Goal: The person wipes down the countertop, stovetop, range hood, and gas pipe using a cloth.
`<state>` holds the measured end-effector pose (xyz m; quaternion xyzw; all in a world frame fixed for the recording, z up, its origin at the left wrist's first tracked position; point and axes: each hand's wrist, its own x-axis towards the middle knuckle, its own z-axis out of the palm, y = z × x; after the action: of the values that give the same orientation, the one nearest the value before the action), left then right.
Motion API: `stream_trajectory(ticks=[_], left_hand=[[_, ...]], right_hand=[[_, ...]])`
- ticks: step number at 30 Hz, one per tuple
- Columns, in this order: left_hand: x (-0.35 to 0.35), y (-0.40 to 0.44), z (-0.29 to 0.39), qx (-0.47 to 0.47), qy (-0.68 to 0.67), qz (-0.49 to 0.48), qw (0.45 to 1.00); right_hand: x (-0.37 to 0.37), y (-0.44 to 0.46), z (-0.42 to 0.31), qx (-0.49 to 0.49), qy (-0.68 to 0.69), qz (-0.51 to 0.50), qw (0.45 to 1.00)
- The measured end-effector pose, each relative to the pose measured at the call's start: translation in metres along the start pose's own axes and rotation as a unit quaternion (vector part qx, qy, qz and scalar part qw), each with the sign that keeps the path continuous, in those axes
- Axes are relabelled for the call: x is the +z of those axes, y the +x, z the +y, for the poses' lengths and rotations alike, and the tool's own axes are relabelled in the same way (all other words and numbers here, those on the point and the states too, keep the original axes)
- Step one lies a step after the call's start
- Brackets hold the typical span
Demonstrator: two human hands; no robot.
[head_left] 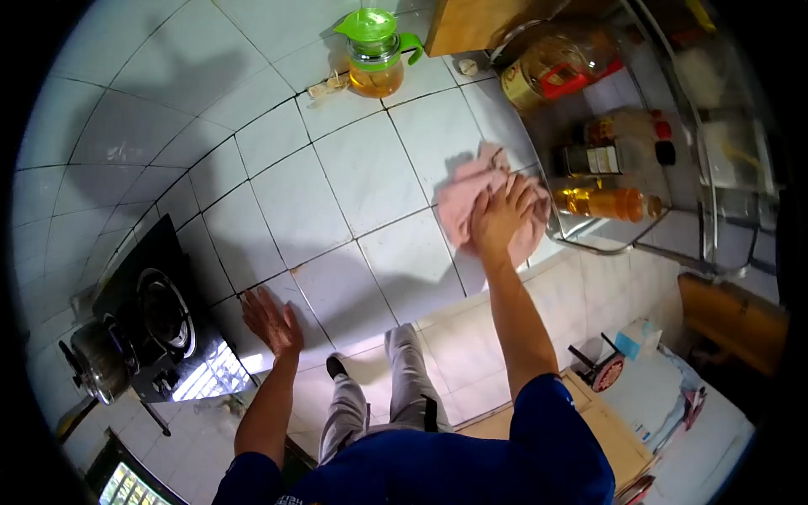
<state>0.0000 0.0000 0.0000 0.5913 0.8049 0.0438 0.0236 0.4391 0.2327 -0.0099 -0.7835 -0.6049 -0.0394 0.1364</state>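
Observation:
My right hand point(502, 215) presses down on a crumpled pink cloth point(459, 198) on the white tiled counter point(362, 177), with its fingers bent over the fabric. The cloth lies at the counter's right side, beside the wire rack. Near the front edge, to the left, my left hand point(273, 321) rests on the tiles, fingers apart and holding nothing. The black gas stove is the nearest object to it.
A glass jug with a green lid point(372, 55) stands by the back wall. The metal rack point(589, 248) at right holds several bottles, including an amber one point(602, 203). On the left are the gas stove point(164, 316) and a glass-sided pot point(101, 362).

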Motion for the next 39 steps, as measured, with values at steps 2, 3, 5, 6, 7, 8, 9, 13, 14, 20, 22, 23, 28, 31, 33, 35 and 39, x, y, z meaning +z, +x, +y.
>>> stream_trajectory(ticks=[2, 3, 5, 6, 7, 8, 9, 13, 14, 20, 22, 23, 28, 31, 33, 35, 39], left_hand=[[-0.041, -0.022, -0.009, -0.022, 0.033, -0.041, 0.998], [0.036, 0.03, 0.025, -0.024, -0.005, -0.01, 1.0], [0.021, 0.017, 0.015, -0.018, 0.001, -0.017, 1.0], [0.014, 0.015, 0.011, -0.019, 0.005, -0.017, 1.0], [0.011, 0.013, 0.011, -0.02, 0.004, -0.026, 0.999], [0.011, 0.013, 0.01, -0.024, 0.002, -0.035, 0.999], [0.009, 0.017, 0.007, -0.033, 0.009, -0.028, 0.999], [0.007, 0.013, 0.008, -0.016, -0.03, -0.032, 0.999], [0.007, 0.012, 0.011, -0.028, -0.019, -0.045, 0.998], [0.0, 0.016, 0.014, -0.046, -0.031, -0.067, 0.996], [-0.005, 0.013, 0.015, -0.049, -0.032, -0.06, 0.996], [-0.003, 0.016, 0.015, -0.037, -0.041, -0.049, 0.997], [0.002, 0.011, 0.013, -0.045, -0.026, -0.092, 0.994], [0.009, 0.005, 0.013, -0.068, -0.064, -0.082, 0.992], [0.014, 0.003, 0.012, -0.078, -0.047, -0.089, 0.992], [0.0, 0.013, 0.019, -0.065, -0.039, -0.092, 0.993], [-0.001, 0.014, 0.018, -0.058, -0.062, -0.091, 0.992]], right_hand=[[-0.02, 0.02, -0.039, 0.042, 0.004, -0.012, 0.999], [0.022, 0.081, -0.047, -0.065, -0.081, -0.058, 0.993], [0.0, 0.038, -0.117, -0.196, -0.012, -0.162, 0.967], [-0.012, 0.016, -0.154, -0.252, 0.029, -0.22, 0.942], [-0.02, 0.0, -0.152, -0.336, 0.175, -0.228, 0.897], [-0.025, -0.003, -0.145, -0.323, 0.125, -0.23, 0.909], [-0.021, 0.001, -0.136, -0.315, 0.084, -0.23, 0.917], [0.029, 0.08, -0.095, -0.118, 0.067, 0.031, 0.99], [0.025, 0.068, -0.115, -0.146, 0.056, -0.02, 0.988], [0.006, -0.014, -0.212, -0.386, 0.185, -0.177, 0.886], [0.013, 0.028, -0.261, -0.36, 0.204, -0.148, 0.898], [0.027, 0.045, -0.288, -0.35, 0.227, -0.126, 0.9], [0.025, -0.035, -0.372, -0.493, 0.259, -0.188, 0.809], [0.003, -0.075, -0.352, -0.567, 0.301, -0.126, 0.757], [0.015, -0.057, -0.34, -0.621, 0.31, -0.224, 0.684], [0.004, -0.003, -0.384, -0.549, 0.215, -0.241, 0.771], [0.034, 0.0, -0.421, -0.515, 0.176, -0.15, 0.825]])
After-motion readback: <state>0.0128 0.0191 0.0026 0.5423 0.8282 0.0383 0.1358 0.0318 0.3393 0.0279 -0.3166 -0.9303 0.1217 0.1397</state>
